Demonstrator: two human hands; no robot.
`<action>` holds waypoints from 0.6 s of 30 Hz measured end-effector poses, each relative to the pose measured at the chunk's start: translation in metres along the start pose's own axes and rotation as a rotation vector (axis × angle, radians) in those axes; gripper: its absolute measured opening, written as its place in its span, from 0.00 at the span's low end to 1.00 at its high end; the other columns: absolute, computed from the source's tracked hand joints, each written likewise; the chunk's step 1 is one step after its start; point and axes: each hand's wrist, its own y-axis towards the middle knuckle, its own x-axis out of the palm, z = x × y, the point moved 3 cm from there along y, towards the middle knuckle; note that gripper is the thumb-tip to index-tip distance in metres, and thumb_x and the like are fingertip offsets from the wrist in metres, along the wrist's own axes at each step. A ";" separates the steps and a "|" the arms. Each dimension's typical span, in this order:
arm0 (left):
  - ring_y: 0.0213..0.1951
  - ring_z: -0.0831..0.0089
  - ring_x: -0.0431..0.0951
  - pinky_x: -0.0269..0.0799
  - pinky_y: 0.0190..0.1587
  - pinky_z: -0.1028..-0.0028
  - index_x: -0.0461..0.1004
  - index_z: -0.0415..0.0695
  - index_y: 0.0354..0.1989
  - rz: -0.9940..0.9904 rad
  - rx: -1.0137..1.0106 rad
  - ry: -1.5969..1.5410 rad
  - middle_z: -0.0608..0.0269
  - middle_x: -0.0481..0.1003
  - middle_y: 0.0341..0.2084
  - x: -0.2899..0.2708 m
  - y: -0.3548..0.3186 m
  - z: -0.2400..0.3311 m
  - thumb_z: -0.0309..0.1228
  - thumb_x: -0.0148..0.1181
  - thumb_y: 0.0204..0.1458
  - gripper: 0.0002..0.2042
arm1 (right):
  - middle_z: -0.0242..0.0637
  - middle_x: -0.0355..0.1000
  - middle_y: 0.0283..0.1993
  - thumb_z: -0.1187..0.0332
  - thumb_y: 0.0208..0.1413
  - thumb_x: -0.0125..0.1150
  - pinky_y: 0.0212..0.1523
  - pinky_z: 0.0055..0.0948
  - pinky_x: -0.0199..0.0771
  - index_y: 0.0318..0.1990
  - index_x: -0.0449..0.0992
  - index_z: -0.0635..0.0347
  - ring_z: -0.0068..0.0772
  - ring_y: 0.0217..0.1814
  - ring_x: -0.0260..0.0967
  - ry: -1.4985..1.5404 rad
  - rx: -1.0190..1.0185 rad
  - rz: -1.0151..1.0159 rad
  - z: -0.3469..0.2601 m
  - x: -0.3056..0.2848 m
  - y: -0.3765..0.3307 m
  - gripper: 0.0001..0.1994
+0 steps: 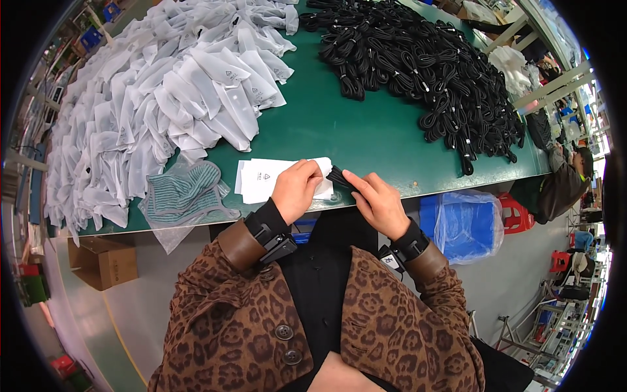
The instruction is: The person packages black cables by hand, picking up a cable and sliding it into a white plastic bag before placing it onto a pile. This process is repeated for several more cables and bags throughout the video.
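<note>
My left hand (297, 191) is closed on the upper edge of a white plastic bag (321, 164), at the right side of a small stack of flat white bags (258, 179) near the table's front edge. A bundled black cable (337, 175) is pinched between the thumb and fingers of my right hand (380, 201). The cable's far end meets the mouth of the bag; how much of it lies inside is hidden. Behind my hands, a large heap of filled white bags (196, 91) covers the left, and a pile of bundled black cables (418, 65) lies at the right.
Left of the stack, a striped green cloth item (183, 191) in a clear bag hangs over the edge of the green table (307, 124). Below the table are a cardboard box (104, 261), a lined blue bin (460, 225) and a red stool (516, 212). Another person (562, 186) is at the right.
</note>
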 end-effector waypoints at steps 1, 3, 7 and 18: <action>0.28 0.59 0.75 0.71 0.33 0.69 0.72 0.39 0.32 0.000 0.001 0.001 0.56 0.72 0.26 0.000 0.000 0.001 0.20 0.60 0.51 0.03 | 0.37 0.63 0.31 0.77 0.53 0.61 0.31 0.38 0.70 0.63 0.71 0.51 0.41 0.30 0.67 -0.008 -0.028 -0.009 0.000 0.001 0.000 0.27; 0.29 0.59 0.74 0.71 0.34 0.69 0.72 0.38 0.32 0.022 -0.008 -0.007 0.56 0.72 0.27 -0.001 0.000 0.001 0.19 0.60 0.51 0.03 | 0.37 0.63 0.31 0.77 0.53 0.61 0.31 0.39 0.71 0.63 0.71 0.51 0.41 0.30 0.68 -0.024 -0.083 -0.028 -0.001 0.002 0.001 0.27; 0.32 0.59 0.74 0.71 0.36 0.68 0.71 0.38 0.32 0.033 0.099 -0.018 0.55 0.72 0.30 -0.002 0.000 0.007 0.19 0.59 0.51 0.03 | 0.35 0.66 0.32 0.76 0.54 0.62 0.32 0.36 0.71 0.61 0.72 0.53 0.36 0.31 0.68 -0.013 -0.155 -0.077 0.001 0.000 0.003 0.24; 0.42 0.58 0.71 0.69 0.42 0.68 0.69 0.39 0.33 -0.012 0.349 0.079 0.55 0.72 0.38 -0.016 0.012 0.028 0.18 0.58 0.51 0.05 | 0.34 0.68 0.40 0.74 0.58 0.63 0.41 0.24 0.74 0.53 0.75 0.62 0.25 0.39 0.68 0.604 0.281 -0.157 0.020 0.002 0.023 0.15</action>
